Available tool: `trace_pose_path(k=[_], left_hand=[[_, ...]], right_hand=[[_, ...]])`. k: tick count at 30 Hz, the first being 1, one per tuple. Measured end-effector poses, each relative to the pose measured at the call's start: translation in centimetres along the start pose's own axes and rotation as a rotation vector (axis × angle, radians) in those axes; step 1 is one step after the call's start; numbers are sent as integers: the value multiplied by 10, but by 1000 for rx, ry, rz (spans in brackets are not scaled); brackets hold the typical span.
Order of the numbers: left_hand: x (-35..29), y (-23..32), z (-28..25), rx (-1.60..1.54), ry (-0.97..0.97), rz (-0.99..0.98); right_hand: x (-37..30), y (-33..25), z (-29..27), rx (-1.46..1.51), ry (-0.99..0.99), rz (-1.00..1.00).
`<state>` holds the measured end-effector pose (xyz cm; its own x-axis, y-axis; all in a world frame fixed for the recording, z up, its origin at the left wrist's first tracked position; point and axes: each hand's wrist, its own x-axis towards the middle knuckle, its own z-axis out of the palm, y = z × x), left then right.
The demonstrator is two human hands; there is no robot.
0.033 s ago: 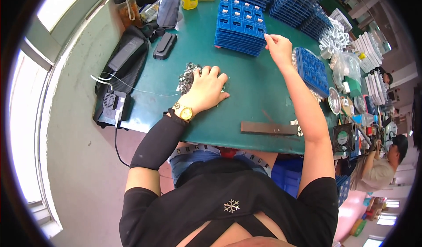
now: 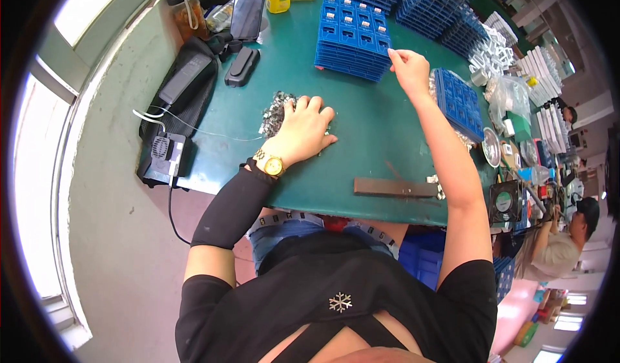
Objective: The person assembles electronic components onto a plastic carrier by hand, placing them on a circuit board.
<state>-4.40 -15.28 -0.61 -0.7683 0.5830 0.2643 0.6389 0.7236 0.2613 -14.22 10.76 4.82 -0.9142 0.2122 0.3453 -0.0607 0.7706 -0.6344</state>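
Observation:
My left hand point(image 2: 301, 128) lies palm down with fingers spread over a pile of small metallic pieces point(image 2: 274, 116), partly hiding it. A few pieces show near its thumb. My right hand point(image 2: 411, 73) is raised at the right edge of a stack of blue plastic trays point(image 2: 352, 50). Its fingers are curled and pinched together by the top tray's corner; what they hold, if anything, is too small to make out. The top tray has rows of square pockets, with small pale pieces in some along its far side.
Blue trays point(image 2: 457, 101) lie on pale small parts beyond my right forearm, and taller blue stacks point(image 2: 431, 4) stand behind. A brown bar point(image 2: 394, 188) lies near the front edge. At left are a phone point(image 2: 248, 11), a black case point(image 2: 243, 67) and a cabled device point(image 2: 169, 155). Another person point(image 2: 558, 250) sits far right.

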Motion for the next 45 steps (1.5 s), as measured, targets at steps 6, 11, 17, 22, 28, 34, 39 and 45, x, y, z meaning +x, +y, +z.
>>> trace_pose_path(k=[6,11,17,22,28,34,39,45], left_hand=[[2,2,-2,-24,-22,8],[-1,-8,-2,-29,-5,55],[10,-4,-5,-13,7,180],[0,-12,-4,69,36,155],[9,-15,-4,1,-6,126],[14,-8,2,-123,51,156],[5,0,-3,-61,18,275],[7,5,-2,17,-28,283]], right_hand=[[5,25,-10,5,143,-157],[-16,66,-73,-375,174,-449],[-56,200,-163,-443,-270,-106],[-73,178,-148,-454,-250,-236],[-78,173,-181,-903,114,-643],[-143,53,-165,-625,310,-868],[-204,10,-128,-455,58,-892],[-261,2,-94,-406,-25,-750]])
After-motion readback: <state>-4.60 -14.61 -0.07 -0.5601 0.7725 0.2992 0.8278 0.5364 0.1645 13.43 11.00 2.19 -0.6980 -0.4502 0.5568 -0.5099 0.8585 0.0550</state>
